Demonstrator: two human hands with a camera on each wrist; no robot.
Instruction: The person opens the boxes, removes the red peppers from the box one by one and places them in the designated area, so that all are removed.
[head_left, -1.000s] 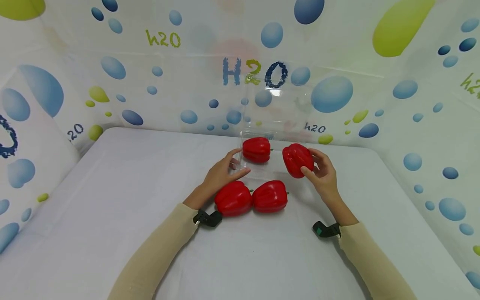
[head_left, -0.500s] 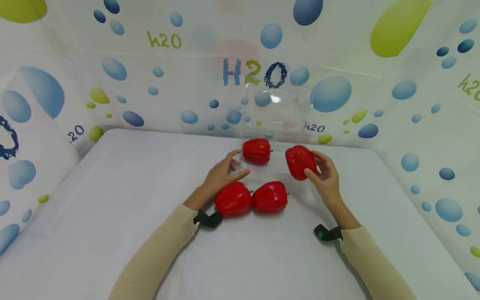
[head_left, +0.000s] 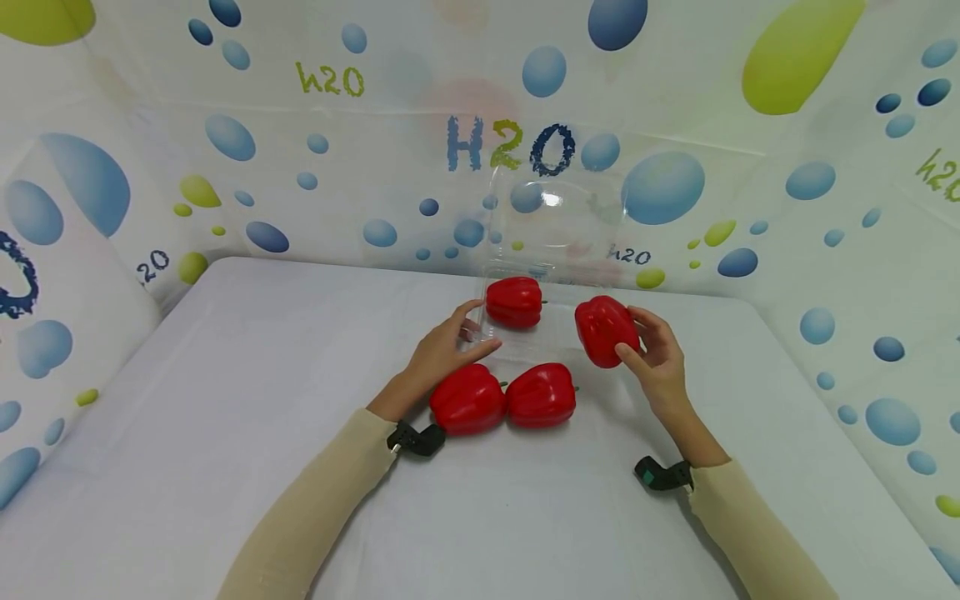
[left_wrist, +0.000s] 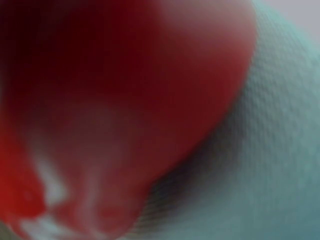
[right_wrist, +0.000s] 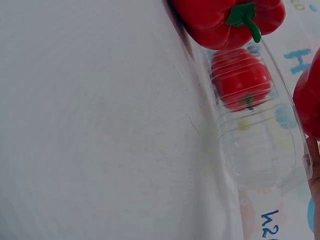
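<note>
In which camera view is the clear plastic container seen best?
The right wrist view: there the clear container looks larger, its outline clearer, with one red pepper inside. The head view shows it smaller and fainter, with its raised lid. The left wrist view shows no container, only a blurred red shape and pale fabric.

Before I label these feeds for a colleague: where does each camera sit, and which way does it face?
Head: on the head, facing forward and down at the table, clear box and peppers; left hand, right hand, sleeves show.
Left wrist: on that wrist, facing a blurred pepper close up; no hand discernible.
Right wrist: on that wrist, facing the box; part of the hand shows at the right edge.
Head and right wrist share the box, one pepper inside.
</note>
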